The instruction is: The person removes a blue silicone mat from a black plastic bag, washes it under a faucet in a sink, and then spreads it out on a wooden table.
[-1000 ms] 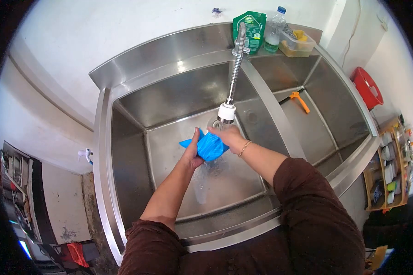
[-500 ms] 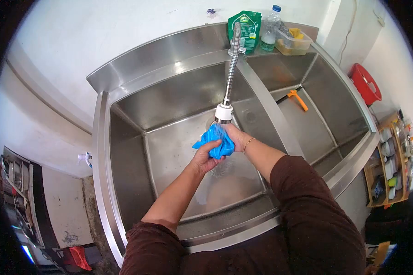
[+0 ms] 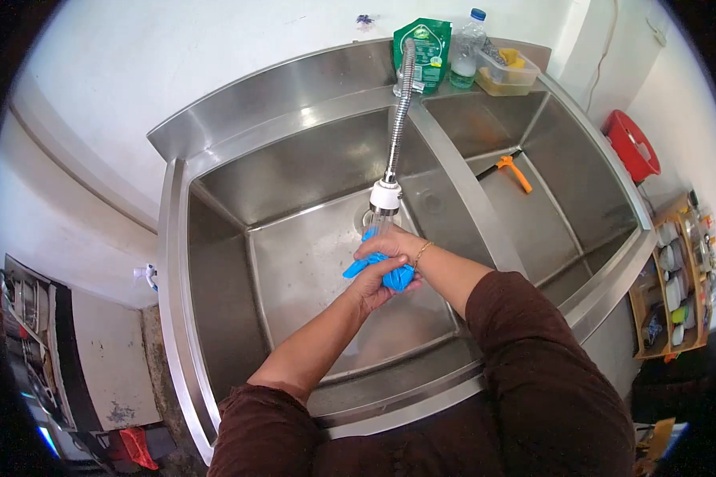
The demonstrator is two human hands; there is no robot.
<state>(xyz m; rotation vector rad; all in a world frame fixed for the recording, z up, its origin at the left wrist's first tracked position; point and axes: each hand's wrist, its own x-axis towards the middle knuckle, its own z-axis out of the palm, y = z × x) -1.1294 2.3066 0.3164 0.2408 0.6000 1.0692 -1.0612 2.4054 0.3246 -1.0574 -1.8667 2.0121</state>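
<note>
The left grip point(image 3: 371, 285) has room leftward; the faucet point(image 3: 385, 195) blocks ahead, the divider point(image 3: 476, 195) rightward.

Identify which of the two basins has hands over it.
The larger left basin: left hand and right hand hold a blue bundle there; the right basin has an orange tool.

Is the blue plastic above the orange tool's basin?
No, the blue plastic is over the larger basin, while the orange tool lies in the smaller basin.

A kitchen, judging by the double steel sink point(image 3: 294, 310), faucet point(image 3: 398, 127) and shelved dishes point(image 3: 671, 258).
</note>
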